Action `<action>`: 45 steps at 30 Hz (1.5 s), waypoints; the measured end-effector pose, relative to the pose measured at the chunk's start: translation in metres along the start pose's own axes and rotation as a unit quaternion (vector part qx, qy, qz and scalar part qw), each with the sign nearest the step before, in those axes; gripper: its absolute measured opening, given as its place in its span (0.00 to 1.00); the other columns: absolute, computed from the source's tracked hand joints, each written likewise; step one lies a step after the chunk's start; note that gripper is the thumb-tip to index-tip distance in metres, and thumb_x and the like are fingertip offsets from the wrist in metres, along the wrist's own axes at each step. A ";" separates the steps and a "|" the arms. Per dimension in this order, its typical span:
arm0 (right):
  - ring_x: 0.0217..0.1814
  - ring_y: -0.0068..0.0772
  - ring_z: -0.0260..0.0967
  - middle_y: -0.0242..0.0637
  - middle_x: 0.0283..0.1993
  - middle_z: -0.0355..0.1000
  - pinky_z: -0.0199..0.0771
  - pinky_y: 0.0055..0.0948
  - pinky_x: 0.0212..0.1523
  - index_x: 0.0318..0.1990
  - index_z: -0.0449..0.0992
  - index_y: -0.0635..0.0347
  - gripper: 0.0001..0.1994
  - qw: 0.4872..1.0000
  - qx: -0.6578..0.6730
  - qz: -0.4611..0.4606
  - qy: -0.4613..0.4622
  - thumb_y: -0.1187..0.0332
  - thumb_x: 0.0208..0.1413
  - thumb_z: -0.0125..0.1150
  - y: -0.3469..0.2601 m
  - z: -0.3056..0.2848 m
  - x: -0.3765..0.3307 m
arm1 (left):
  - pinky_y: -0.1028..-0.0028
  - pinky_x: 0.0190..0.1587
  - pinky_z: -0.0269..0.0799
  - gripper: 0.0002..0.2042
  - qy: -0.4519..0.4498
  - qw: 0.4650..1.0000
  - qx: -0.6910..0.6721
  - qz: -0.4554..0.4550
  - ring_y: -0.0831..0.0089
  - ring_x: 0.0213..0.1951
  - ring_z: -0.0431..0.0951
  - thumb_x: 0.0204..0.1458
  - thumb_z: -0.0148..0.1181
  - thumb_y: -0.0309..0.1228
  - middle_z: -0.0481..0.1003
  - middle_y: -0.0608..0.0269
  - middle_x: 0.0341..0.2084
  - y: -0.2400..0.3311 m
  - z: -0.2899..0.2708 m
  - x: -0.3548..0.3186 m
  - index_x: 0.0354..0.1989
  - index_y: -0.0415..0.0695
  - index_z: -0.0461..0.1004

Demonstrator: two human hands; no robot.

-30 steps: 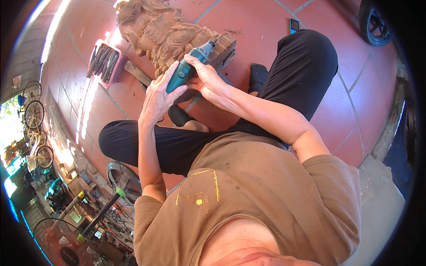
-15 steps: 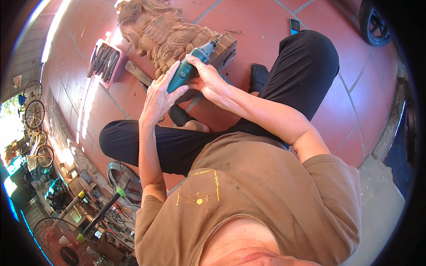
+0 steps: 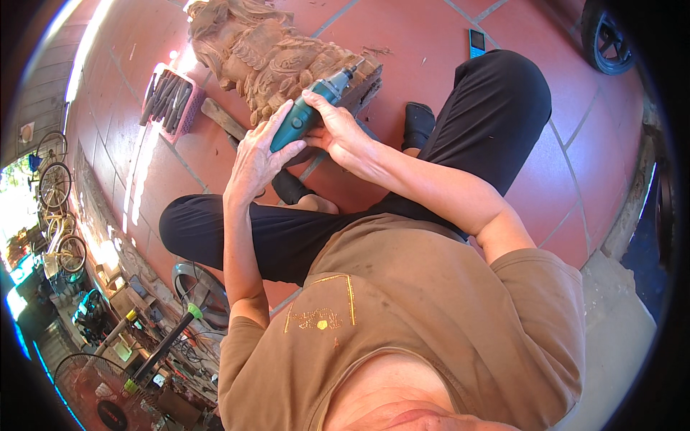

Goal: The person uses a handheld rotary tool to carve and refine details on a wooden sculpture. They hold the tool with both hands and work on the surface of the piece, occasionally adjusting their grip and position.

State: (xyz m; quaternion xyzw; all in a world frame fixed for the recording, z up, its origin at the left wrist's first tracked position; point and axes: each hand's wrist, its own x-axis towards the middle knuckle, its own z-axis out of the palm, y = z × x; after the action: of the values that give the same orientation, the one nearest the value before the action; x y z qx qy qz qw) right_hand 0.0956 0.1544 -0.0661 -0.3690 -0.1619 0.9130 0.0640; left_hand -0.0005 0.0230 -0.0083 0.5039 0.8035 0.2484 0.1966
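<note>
Between my two hands is a teal rotary tool (image 3: 302,118), its grey nose and thin bit pointing up and to the right. My left hand (image 3: 253,154) wraps round the rear of its body. The fingers of my right hand (image 3: 338,133) close on its other side, thumb lying near the grey collar. Just beyond the tool lies a brown wooden carving (image 3: 266,54) with deep relief; the nose of the tool shows in front of its squared end. Whether the bit touches the wood I cannot tell.
A pink basket (image 3: 192,115) of dark chisel-like tools stands left of the carving, with a wooden mallet handle (image 3: 219,118) nearby. A phone (image 3: 476,43) lies beyond my right knee. A black wheel (image 3: 607,39) is at far right. A fan (image 3: 93,391) and bicycles (image 3: 56,183) are at left.
Almost nothing differs. Both hands keep the same hold on the rotary tool, and the bit end has shifted very slightly.
</note>
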 end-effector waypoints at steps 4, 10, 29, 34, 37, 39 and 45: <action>0.46 0.38 0.73 0.38 0.44 0.74 0.72 0.48 0.53 0.45 0.73 0.58 0.19 1.000 0.003 -0.004 -0.008 0.54 0.54 0.65 0.000 -0.001 -0.003 | 0.60 0.47 0.72 0.34 -0.003 1.000 -0.004 0.002 0.51 0.44 0.77 0.49 0.67 0.40 0.76 0.47 0.43 0.001 0.000 0.000 0.66 0.52 0.62; 0.47 0.39 0.73 0.38 0.44 0.74 0.72 0.48 0.53 0.45 0.73 0.59 0.20 1.000 0.002 -0.001 -0.012 0.54 0.54 0.66 0.000 -0.002 -0.006 | 0.60 0.49 0.70 0.34 -0.013 1.000 -0.001 -0.002 0.50 0.45 0.76 0.49 0.66 0.42 0.75 0.47 0.45 0.000 0.000 -0.001 0.66 0.53 0.62; 0.42 0.35 0.75 0.38 0.41 0.74 0.77 0.44 0.49 0.43 0.71 0.61 0.20 1.000 0.014 -0.020 -0.010 0.54 0.54 0.65 0.003 -0.005 -0.010 | 0.64 0.54 0.69 0.34 -0.043 0.999 0.013 -0.018 0.54 0.52 0.75 0.49 0.68 0.38 0.74 0.49 0.53 0.005 -0.004 -0.001 0.66 0.49 0.62; 0.42 0.36 0.75 0.39 0.41 0.74 0.78 0.44 0.49 0.44 0.70 0.62 0.21 1.000 0.018 -0.022 -0.009 0.54 0.54 0.65 0.003 -0.005 -0.012 | 0.64 0.54 0.69 0.35 -0.043 0.999 0.011 -0.012 0.54 0.51 0.75 0.48 0.68 0.38 0.74 0.50 0.53 0.004 -0.003 0.000 0.66 0.49 0.62; 0.43 0.36 0.75 0.40 0.41 0.73 0.78 0.43 0.49 0.44 0.70 0.62 0.21 1.000 0.017 -0.023 -0.008 0.54 0.54 0.65 0.003 -0.005 -0.012 | 0.64 0.54 0.69 0.35 -0.048 0.999 0.012 -0.018 0.54 0.51 0.75 0.48 0.68 0.38 0.73 0.50 0.53 0.006 -0.004 0.000 0.66 0.49 0.62; 0.43 0.36 0.75 0.40 0.41 0.73 0.78 0.43 0.49 0.44 0.70 0.62 0.20 1.000 0.014 -0.022 -0.006 0.54 0.54 0.65 0.002 -0.005 -0.013 | 0.64 0.54 0.69 0.35 -0.043 0.999 0.014 -0.010 0.54 0.51 0.75 0.48 0.68 0.38 0.73 0.49 0.53 0.004 -0.003 0.000 0.66 0.49 0.62; 0.44 0.35 0.75 0.40 0.43 0.73 0.77 0.44 0.50 0.45 0.70 0.62 0.21 0.999 0.016 -0.024 -0.019 0.54 0.55 0.64 0.003 -0.007 -0.013 | 0.64 0.55 0.69 0.35 -0.047 0.999 0.011 -0.006 0.54 0.52 0.75 0.48 0.68 0.38 0.73 0.50 0.54 0.003 -0.003 0.000 0.66 0.49 0.63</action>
State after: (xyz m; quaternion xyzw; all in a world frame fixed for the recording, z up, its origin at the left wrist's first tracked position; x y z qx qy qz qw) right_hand 0.1100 0.1500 -0.0630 -0.3465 -0.1572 0.9205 0.0887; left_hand 0.0001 0.0241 -0.0039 0.5122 0.7990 0.2147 0.2304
